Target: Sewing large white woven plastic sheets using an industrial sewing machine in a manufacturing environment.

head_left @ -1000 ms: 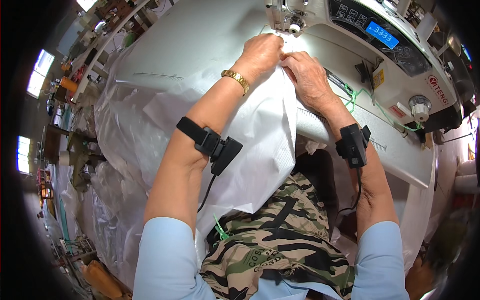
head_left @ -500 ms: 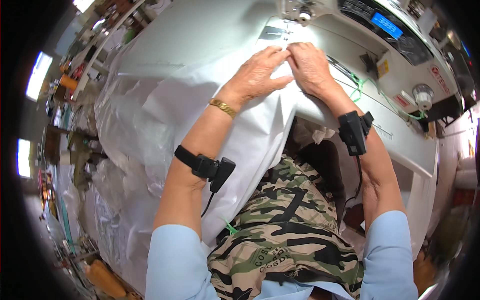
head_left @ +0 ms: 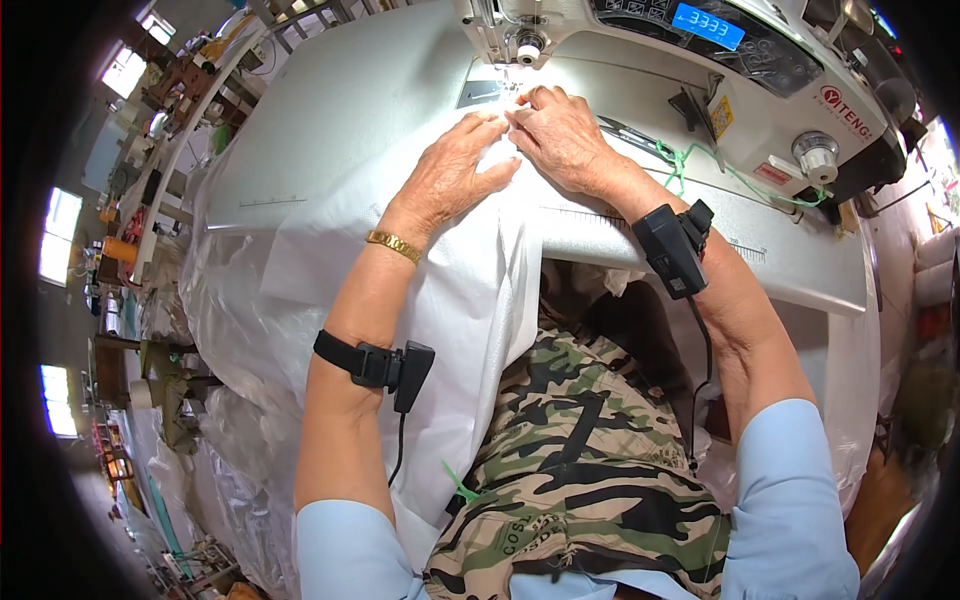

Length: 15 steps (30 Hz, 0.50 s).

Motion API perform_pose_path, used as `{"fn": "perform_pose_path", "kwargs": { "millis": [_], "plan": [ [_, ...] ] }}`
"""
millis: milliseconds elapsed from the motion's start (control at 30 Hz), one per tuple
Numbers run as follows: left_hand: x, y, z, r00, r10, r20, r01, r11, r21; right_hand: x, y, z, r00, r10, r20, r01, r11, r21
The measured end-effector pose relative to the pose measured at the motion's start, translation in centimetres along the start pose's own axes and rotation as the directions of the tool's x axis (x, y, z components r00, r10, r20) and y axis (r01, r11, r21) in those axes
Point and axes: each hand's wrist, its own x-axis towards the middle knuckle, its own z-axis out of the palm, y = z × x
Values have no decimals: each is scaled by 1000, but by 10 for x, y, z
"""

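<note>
White cloth point(head_left: 460, 270) drapes over the table's near edge and down over my lap on the left. Its upper end lies close to the presser foot and needle area point(head_left: 510, 82) of a sewing machine point(head_left: 740, 75). My right hand point(head_left: 563, 140) pinches the cloth just in front of the needle, thumb and forefinger together. Beside it my left hand point(head_left: 450, 172) rests on the cloth, its thumb spread from the fingers, its fingertips almost meeting the right hand's. The cloth under both hands is partly hidden.
Tweezers point(head_left: 630, 135) and a green string point(head_left: 680, 165) lie on the machine bed, right of my right hand. Clear plastic sheeting point(head_left: 235, 310) hangs at the left. A lit blue display point(head_left: 708, 27) faces me on the machine head.
The view has shifted, so machine and hands appear farther left. Both hands stay together near the needle. The cloth's right edge hangs straighter below them.
</note>
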Motion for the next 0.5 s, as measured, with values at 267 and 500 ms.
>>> {"fn": "perform_pose_path", "kwargs": {
  "millis": [267, 500],
  "plan": [
    [6, 7, -2, 1000, -8, 21, 8, 1000, 18, 5, -1, 3, 998, 9, -62, -6, 999, 35],
    [14, 6, 0, 997, -40, 66, 33, 993, 111, 7, 0, 4, 997, 33, -71, -37, 997, -61]
  ]
}}
